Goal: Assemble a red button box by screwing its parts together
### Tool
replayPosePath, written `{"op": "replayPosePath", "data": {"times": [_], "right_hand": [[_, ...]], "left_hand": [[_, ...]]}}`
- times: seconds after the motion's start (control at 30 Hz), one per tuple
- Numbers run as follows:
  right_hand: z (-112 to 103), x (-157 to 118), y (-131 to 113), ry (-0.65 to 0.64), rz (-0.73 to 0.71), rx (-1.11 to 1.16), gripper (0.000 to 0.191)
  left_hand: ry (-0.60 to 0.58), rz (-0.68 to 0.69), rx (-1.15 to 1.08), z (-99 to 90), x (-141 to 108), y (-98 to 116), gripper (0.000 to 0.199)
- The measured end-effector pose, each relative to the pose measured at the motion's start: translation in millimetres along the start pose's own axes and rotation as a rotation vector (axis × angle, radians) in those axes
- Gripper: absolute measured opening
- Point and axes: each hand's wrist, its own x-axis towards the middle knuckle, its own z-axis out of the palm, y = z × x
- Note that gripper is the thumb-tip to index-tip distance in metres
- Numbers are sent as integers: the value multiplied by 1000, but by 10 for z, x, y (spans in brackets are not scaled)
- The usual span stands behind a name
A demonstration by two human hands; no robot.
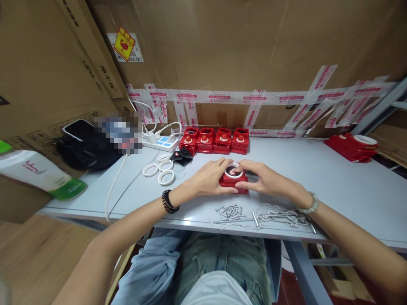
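Observation:
A red block-shaped part rests on the table between my hands, with a white ring on its top around a dark centre. My left hand grips the part from the left, fingers along the ring's edge and thumb at the near side. From the right, my right hand holds the same part, a fingertip over the ring's opening and the thumb on the front face. Near the table's front edge lie a pile of small silver screws and a heap of metal pieces with string.
Four red units stand in a row at the back beside a white power strip. Loose white rings and black pieces lie left. Another red unit sits far right; a white-green tube is far left.

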Motion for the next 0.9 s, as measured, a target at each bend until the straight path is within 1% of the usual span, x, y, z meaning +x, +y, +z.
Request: {"op": "replayPosePath", "data": {"times": [0.13, 0.27, 0.37, 0.43, 0.53, 0.57, 0.67, 0.73, 0.9], "right_hand": [[18, -11, 15, 12, 8, 1, 28], [29, -8, 34, 28, 22, 27, 29], [-38, -7, 41, 49, 14, -12, 42], [-131, -23, 64, 130, 67, -46, 50], [-295, -83, 167, 284, 243, -104, 44], [-340, -108, 217, 293, 297, -138, 43], [-410, -167, 353, 245, 379, -234, 43], [-404, -179, 387, 205, 370, -242, 43], [-322, -127, 274, 156, 299, -171, 42]], "left_hand": [[-59, 33, -84, -32, 8, -19, 64], [-87, 37, -104, -78, 24, -37, 61], [-104, 34, -100, -94, 29, -38, 63], [-110, 33, -92, -104, 29, -35, 64], [-124, 28, -81, -122, 27, -29, 66], [-128, 24, -80, -128, 26, -27, 67], [-134, 17, -83, -139, 27, -26, 66], [-131, 20, -89, -137, 27, -29, 66], [-116, 30, -93, -121, 24, -43, 67]]}}
